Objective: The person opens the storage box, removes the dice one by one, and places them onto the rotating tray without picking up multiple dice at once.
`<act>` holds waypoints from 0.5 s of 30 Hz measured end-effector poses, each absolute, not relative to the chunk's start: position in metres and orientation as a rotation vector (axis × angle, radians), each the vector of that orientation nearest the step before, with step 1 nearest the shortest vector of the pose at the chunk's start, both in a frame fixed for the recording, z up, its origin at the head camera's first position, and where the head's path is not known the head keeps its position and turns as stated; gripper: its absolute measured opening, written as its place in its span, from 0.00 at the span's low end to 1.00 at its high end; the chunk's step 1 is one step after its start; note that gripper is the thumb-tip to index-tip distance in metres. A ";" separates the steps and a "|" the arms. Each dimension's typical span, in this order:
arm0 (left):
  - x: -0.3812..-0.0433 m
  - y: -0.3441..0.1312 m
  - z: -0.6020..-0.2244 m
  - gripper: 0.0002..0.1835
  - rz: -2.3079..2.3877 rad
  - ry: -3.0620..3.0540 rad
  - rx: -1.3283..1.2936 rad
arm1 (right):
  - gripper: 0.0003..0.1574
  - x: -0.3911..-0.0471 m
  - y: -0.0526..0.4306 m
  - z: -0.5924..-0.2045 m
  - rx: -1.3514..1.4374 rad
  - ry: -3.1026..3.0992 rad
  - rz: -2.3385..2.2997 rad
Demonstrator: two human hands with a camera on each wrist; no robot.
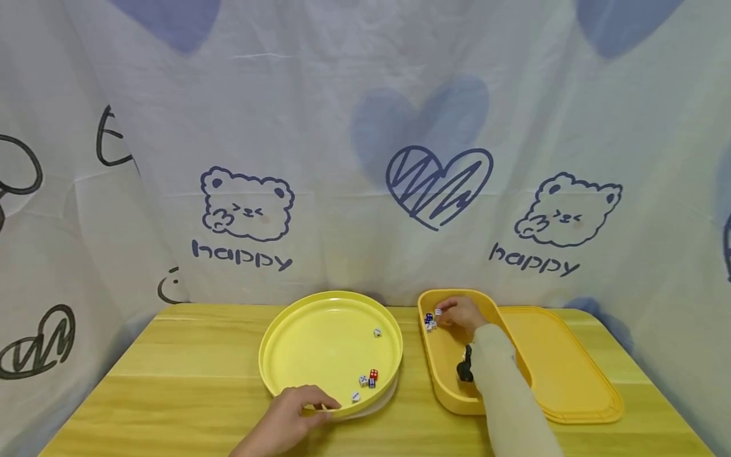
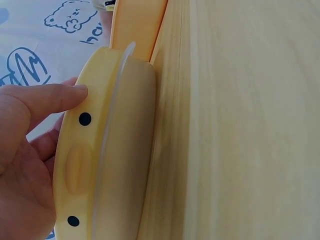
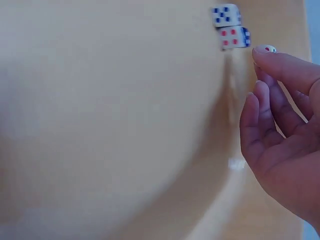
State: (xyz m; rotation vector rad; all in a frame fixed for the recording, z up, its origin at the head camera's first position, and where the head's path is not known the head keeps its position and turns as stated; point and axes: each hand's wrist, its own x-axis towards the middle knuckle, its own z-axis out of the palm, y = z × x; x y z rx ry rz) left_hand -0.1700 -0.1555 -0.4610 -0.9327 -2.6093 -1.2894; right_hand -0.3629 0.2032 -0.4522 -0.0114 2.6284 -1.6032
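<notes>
My left hand (image 1: 297, 412) grips the near rim of a round yellow tray (image 1: 273, 336). In the left wrist view its thumb lies on the tray's outer wall (image 2: 77, 170), with the other fingers over the inner side. White dice (image 1: 377, 332), a red die (image 1: 374, 374) and a blue die (image 1: 372, 383) lie in the tray. My right hand (image 1: 464, 312) reaches into the far end of a deep yellow-orange box (image 1: 445, 362). Between thumb and fingertips it pinches a white die (image 3: 268, 48). Close by, blue and white dice (image 3: 231, 37) sit together in the box's far left corner.
A flat yellow-orange lid (image 1: 565, 362) lies against the box's right side. A pale base (image 1: 382, 403) shows under the round tray. Behind the wooden table (image 1: 188, 381) hangs a printed white cloth (image 1: 342, 209).
</notes>
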 end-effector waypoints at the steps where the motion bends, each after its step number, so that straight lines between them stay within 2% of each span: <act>1: -0.170 -0.156 -0.461 0.06 -1.282 -2.605 -0.937 | 0.12 -0.363 0.203 -0.449 -0.023 2.628 -1.592; 6: -0.170 -0.157 -0.461 0.06 -1.246 -2.596 -0.942 | 0.09 -0.364 0.201 -0.425 -0.036 2.695 -1.450; 15: -0.170 -0.156 -0.461 0.07 -1.240 -2.566 -0.971 | 0.07 -0.351 0.205 -0.393 -0.251 2.857 -1.358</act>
